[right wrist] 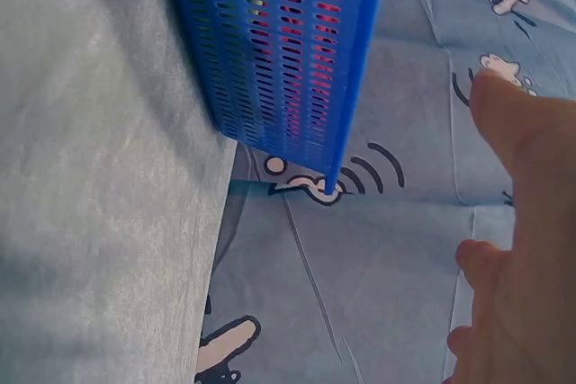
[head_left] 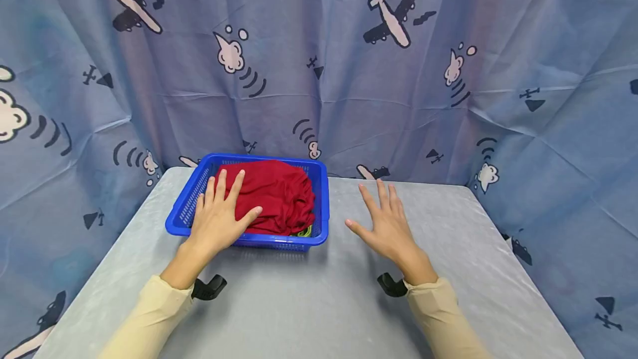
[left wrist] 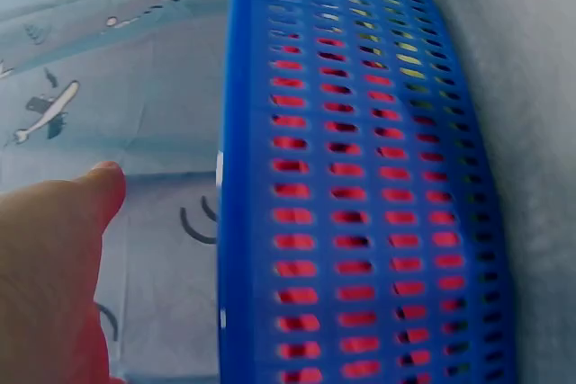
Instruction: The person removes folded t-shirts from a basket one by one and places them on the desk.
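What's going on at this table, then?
A person's left hand hovers, fingers spread, over the near left side of a blue basket holding red cloth. The right hand hangs open above the table, right of the basket. Neither hand grips anything.

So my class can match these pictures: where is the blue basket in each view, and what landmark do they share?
Head: the blue basket is left of centre, partly behind the left hand.
Left wrist: centre to right, running from top edge to bottom.
Right wrist: upper part, left of centre, cut by the top edge.
Shared landmark: the red cloth inside, which both wrist views show through the basket's pierced side.
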A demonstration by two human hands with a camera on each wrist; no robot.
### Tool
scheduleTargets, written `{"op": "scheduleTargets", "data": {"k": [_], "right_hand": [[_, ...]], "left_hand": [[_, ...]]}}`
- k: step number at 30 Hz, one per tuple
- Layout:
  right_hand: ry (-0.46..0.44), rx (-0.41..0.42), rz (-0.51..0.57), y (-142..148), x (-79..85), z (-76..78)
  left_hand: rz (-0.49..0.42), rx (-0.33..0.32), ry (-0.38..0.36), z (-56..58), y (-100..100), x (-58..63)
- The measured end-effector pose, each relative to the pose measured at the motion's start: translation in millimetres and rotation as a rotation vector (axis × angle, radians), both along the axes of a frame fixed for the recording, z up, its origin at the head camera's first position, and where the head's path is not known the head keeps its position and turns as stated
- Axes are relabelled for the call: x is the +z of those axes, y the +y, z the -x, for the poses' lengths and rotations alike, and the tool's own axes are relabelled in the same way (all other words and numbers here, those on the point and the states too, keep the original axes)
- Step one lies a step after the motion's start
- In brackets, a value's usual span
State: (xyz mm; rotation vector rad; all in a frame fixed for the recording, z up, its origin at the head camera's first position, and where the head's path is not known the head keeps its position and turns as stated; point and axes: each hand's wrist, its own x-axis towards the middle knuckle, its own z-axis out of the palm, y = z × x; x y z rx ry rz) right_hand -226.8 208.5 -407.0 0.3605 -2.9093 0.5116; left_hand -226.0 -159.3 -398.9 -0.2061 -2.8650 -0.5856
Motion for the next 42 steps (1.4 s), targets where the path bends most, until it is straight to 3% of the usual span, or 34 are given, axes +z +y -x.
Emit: {"op": "scheduleTargets", "data": {"k": [6, 11, 18, 25, 30, 34, 42], "right_hand": [[-0.024, 0.044, -0.038, -4, 2.9, 6.5], [-0.063, 0.078, -0.038, -10, 9.0, 12.0], [-0.134, 0.155, 0.06, -26, 20.3, 18.3], [-0.224, 0.226, 0.192, -42, 28.5, 28.1], [-0.307, 0.333, 0.405, -54, 34.1, 38.2], [-0.456, 0.375, 0.611, -66, 41.4, 45.1], [-0.802, 0.275, 1.079, -89, 44.4, 62.2]], "left_hand": [[0.017, -0.023, -0.021, 5.6, -10, -1.5], [-0.008, -0.027, -0.041, 9.4, -21, 5.9], [-0.076, -0.058, -0.13, 16.1, -35, 12.3], [-0.2, -0.146, -0.223, 24.4, -47, 22.3], [-0.281, -0.199, -0.278, 33.0, -57, 29.6], [-0.367, -0.216, -0.38, 39.7, -66, 33.2], [-0.563, -0.198, -0.563, 53.5, -75, 34.9]]}}
